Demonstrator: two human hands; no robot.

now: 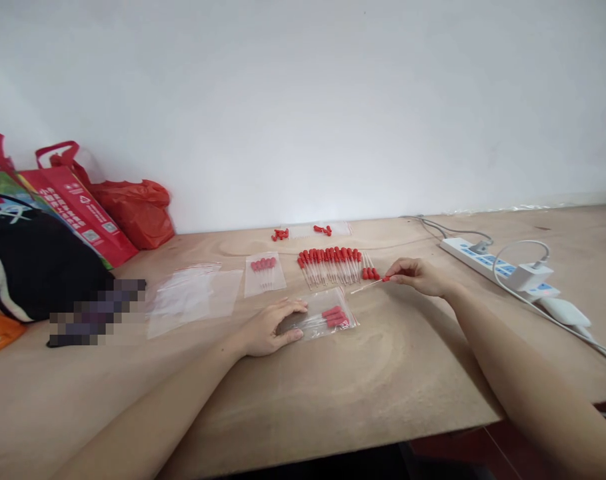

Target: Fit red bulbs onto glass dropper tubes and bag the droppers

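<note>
My left hand (pixel 271 328) rests on the wooden table (pixel 373 400), its thumb and fingers around the left end of a clear zip bag (pixel 313 331) containing droppers with red bulbs (pixel 335 317). Between the fingertips of my right hand (pixel 419 276) is one dropper (pixel 370 286), held by its red bulb, its thin tip pointing left. Just left of that hand lie loose red bulbs (pixel 370 273) beside thin clear tubes (pixel 367 259). Behind the bag a row of red-topped droppers (pixel 330 263) stretches across the table. Another bag with droppers (pixel 265 274) lies further left.
Flat clear bags (pixel 193 297) lie at left, near a black bag (pixel 37 260) and red bags (pixel 133 207). More red bulbs (pixel 280 234) and a clear bag (pixel 303 231) are near the wall. A white power strip (pixel 493 267) with cables and plugs sits at right.
</note>
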